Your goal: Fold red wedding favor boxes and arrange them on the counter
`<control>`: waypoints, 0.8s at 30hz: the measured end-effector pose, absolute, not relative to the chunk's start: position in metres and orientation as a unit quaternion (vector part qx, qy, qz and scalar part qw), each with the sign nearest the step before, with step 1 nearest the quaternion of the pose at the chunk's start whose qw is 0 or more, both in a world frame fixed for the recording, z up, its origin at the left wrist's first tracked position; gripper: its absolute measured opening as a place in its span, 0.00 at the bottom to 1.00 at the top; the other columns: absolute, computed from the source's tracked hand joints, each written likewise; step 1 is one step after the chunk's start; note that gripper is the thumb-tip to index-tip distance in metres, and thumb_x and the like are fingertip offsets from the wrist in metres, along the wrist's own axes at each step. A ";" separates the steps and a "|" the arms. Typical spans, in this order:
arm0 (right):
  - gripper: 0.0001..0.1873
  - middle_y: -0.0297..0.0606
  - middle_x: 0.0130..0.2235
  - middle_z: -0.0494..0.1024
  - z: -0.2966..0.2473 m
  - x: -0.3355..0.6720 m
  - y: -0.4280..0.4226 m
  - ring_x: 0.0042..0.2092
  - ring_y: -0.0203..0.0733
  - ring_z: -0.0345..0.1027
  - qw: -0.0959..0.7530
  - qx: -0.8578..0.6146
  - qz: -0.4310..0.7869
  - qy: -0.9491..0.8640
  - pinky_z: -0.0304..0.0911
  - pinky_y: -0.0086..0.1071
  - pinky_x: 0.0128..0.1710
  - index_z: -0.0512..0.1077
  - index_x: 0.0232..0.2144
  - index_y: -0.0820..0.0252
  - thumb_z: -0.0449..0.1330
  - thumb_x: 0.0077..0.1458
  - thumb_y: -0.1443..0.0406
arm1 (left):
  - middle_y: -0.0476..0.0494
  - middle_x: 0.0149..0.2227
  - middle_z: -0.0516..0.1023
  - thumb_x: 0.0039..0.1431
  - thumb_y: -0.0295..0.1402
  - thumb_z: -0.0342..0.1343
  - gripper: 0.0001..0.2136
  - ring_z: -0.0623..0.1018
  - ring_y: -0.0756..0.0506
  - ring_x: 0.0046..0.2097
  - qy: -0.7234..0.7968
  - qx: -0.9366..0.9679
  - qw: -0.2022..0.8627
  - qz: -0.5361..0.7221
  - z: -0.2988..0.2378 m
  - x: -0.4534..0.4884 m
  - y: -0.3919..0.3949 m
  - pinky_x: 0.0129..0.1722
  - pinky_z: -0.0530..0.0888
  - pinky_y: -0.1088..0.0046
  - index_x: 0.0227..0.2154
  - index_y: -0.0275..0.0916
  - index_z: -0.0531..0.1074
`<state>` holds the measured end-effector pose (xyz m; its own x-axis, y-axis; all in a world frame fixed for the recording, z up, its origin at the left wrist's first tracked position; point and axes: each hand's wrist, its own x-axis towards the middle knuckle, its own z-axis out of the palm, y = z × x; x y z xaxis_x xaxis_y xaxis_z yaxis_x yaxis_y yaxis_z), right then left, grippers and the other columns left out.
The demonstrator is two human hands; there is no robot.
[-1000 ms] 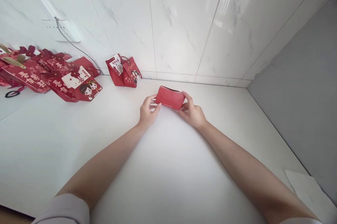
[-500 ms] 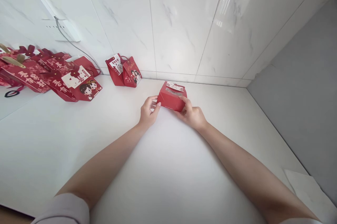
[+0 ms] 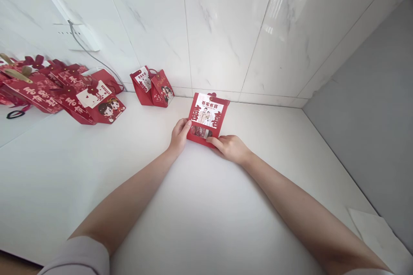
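Observation:
A small red gift box (image 3: 207, 118) with a white picture label and a clear window lies face-up on the white counter (image 3: 200, 206), near the back wall. My left hand (image 3: 178, 136) grips its lower left edge, thumb on top. My right hand (image 3: 229, 147) pinches its lower right corner with fingers curled.
Two assembled red gift boxes (image 3: 152, 86) stand by the wall to the left. A heap of flat red boxes (image 3: 61, 91) lies at far left, beside a wall socket with a cable (image 3: 82, 38). A grey panel (image 3: 371, 107) bounds the right; a white sheet (image 3: 380, 234) lies lower right.
The red box has been tipped from its folded, edge-on pose to lie face-up, its printed label now showing. Both hands slid to its near edge.

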<state>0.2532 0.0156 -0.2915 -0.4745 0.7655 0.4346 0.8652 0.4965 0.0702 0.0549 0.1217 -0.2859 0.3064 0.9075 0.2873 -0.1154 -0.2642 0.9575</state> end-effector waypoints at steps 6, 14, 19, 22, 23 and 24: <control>0.11 0.34 0.30 0.79 -0.293 0.256 0.016 0.27 0.40 0.70 0.253 -0.524 -0.040 -0.812 0.53 0.29 0.25 0.62 0.46 0.55 0.52 0.63 0.60 | 0.41 0.45 0.75 0.60 0.48 0.55 0.17 0.74 0.42 0.50 0.344 0.642 0.462 0.505 -0.289 0.053 0.125 0.49 0.73 0.67 0.37 0.39 0.76; 0.12 0.28 0.28 0.76 -0.289 0.261 0.017 0.24 0.40 0.68 0.289 -0.552 0.015 -0.782 0.54 0.29 0.25 0.59 0.44 0.53 0.55 0.59 0.59 | 0.43 0.38 0.74 0.63 0.48 0.51 0.17 0.74 0.45 0.42 0.317 0.684 0.437 0.491 -0.285 0.053 0.117 0.43 0.72 0.70 0.34 0.38 0.75; 0.14 0.28 0.26 0.75 -0.287 0.260 0.014 0.24 0.40 0.68 0.295 -0.540 0.045 -0.787 0.57 0.30 0.26 0.59 0.44 0.53 0.55 0.60 0.55 | 0.43 0.40 0.74 0.63 0.48 0.51 0.17 0.74 0.44 0.44 0.310 0.690 0.435 0.489 -0.282 0.053 0.116 0.43 0.72 0.70 0.37 0.39 0.76; 0.21 0.30 0.29 0.75 -0.286 0.259 0.012 0.25 0.39 0.68 0.345 -0.548 0.075 -0.759 0.61 0.31 0.27 0.56 0.52 0.54 0.54 0.61 0.53 | 0.43 0.39 0.75 0.63 0.49 0.50 0.18 0.75 0.44 0.43 0.322 0.673 0.455 0.487 -0.283 0.054 0.116 0.43 0.72 0.70 0.35 0.39 0.73; 0.24 0.31 0.31 0.75 -0.286 0.259 0.012 0.25 0.39 0.68 0.371 -0.557 0.081 -0.739 0.63 0.31 0.27 0.53 0.55 0.55 0.54 0.62 0.53 | 0.44 0.38 0.75 0.63 0.49 0.50 0.17 0.75 0.45 0.42 0.328 0.663 0.463 0.489 -0.284 0.054 0.117 0.42 0.73 0.71 0.34 0.39 0.71; 0.27 0.33 0.33 0.75 -0.286 0.258 0.012 0.26 0.39 0.69 0.395 -0.568 0.085 -0.717 0.64 0.32 0.28 0.50 0.58 0.55 0.53 0.62 0.53 | 0.45 0.37 0.76 0.63 0.50 0.50 0.17 0.75 0.46 0.40 0.336 0.653 0.468 0.492 -0.285 0.054 0.117 0.40 0.73 0.71 0.33 0.39 0.70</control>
<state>0.2584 0.0124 -0.2860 -0.0422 0.8820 0.4694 0.7481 0.3393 -0.5703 0.0543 0.1170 -0.2845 0.2912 0.8984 0.3288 -0.0211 -0.3376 0.9411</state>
